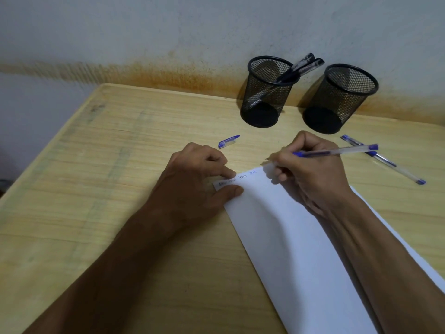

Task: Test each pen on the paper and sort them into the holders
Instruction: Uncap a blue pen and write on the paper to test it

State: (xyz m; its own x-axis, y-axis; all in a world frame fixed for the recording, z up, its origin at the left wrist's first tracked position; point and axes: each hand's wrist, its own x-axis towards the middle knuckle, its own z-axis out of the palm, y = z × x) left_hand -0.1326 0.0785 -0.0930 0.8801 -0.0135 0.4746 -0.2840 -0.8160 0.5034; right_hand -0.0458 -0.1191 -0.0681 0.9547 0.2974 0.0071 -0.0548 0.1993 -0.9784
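The right hand's (310,169) fingers (281,175) grip a blue pen (337,151), tip at the paper's (289,237) top edge mid-frame; the left hand's (199,174) fingers (228,174) press its corner flat. A cap (228,141) lies just above; two mesh holders (267,92) stand upper right on the surface (96,189).

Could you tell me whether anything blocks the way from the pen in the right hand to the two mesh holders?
Nothing visible does. The pen in the right hand has bare table up to both holders.
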